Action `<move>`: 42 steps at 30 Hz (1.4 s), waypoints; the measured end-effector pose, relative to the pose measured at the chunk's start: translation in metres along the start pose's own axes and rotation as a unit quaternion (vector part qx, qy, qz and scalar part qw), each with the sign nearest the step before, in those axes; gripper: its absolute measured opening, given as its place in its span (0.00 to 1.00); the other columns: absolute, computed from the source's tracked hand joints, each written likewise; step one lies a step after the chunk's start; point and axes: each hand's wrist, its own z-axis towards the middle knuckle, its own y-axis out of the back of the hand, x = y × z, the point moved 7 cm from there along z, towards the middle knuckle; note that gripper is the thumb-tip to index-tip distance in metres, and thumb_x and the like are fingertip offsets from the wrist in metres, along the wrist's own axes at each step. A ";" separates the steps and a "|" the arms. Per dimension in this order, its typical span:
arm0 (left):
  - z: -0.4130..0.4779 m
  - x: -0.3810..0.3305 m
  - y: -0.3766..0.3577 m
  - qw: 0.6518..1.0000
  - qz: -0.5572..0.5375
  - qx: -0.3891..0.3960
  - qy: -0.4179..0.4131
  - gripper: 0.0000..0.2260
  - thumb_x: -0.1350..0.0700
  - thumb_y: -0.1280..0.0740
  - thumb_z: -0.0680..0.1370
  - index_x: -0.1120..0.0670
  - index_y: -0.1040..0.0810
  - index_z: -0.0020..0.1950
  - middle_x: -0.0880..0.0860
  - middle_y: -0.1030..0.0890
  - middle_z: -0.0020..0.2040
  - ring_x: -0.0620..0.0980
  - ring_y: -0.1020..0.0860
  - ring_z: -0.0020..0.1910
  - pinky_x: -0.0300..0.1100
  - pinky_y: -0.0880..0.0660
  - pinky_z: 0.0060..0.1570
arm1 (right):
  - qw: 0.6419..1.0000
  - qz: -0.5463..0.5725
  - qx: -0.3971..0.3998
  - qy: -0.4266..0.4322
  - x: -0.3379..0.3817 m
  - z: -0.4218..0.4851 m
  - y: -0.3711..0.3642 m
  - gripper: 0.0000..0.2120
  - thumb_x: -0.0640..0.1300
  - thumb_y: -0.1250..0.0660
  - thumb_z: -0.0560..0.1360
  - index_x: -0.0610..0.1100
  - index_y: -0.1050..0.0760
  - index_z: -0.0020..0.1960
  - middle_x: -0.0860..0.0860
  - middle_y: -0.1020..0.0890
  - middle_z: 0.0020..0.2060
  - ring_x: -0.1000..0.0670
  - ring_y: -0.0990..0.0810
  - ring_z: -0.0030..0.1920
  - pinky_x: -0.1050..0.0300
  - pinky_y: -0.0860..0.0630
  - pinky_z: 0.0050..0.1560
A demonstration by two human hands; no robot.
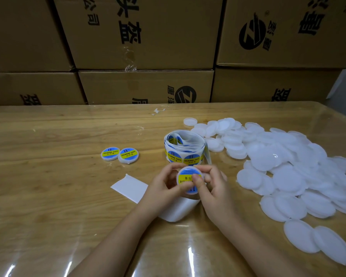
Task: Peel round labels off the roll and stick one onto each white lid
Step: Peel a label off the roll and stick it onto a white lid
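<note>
Head view: a white lid (190,181) bearing a round label (188,176) is gripped above the table (48,186) by the left hand (164,186) and right hand (212,188), both thumbs pressed on the label. The label roll (185,147) stands just behind; unlabelled lids (288,166) are heaped to the right.

Your left hand (164,185) and right hand (212,188) are bare, and so are both arms as far as the view shows them. Your left forearm (118,236) comes in from about 7 o'clock, your right forearm (248,242) from about 5 o'clock. Your right thumbnail (197,177) looks short and plain.
</note>
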 end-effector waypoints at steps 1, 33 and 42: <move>0.000 -0.001 -0.002 1.000 0.004 0.004 -0.007 0.14 0.57 0.29 0.71 0.56 0.24 0.55 0.56 0.18 0.48 0.50 0.20 0.48 0.51 0.22 0.49 | 1.000 0.003 0.001 -0.008 -0.002 0.000 0.000 0.04 0.51 0.38 0.73 0.57 0.27 0.48 0.56 0.18 0.43 0.45 0.27 0.60 0.42 0.28 0.59; -0.007 -0.017 0.003 0.962 0.249 -0.059 -0.097 0.02 0.38 0.40 0.72 0.31 0.29 0.39 0.34 0.24 0.33 0.35 0.28 0.32 0.29 0.35 0.33 | 0.994 -0.056 0.064 0.072 0.022 -0.004 -0.006 0.06 0.38 0.35 0.75 0.39 0.23 0.50 0.66 0.20 0.42 0.80 0.36 0.53 0.34 0.36 0.65; -0.008 -0.015 0.004 0.948 0.285 -0.077 -0.117 0.10 0.47 0.42 0.77 0.42 0.34 0.35 0.36 0.25 0.32 0.36 0.28 0.31 0.30 0.36 0.30 | 0.992 -0.065 0.064 0.084 0.025 -0.005 -0.006 0.08 0.40 0.35 0.73 0.43 0.23 0.52 0.61 0.23 0.47 0.79 0.36 0.56 0.34 0.37 0.66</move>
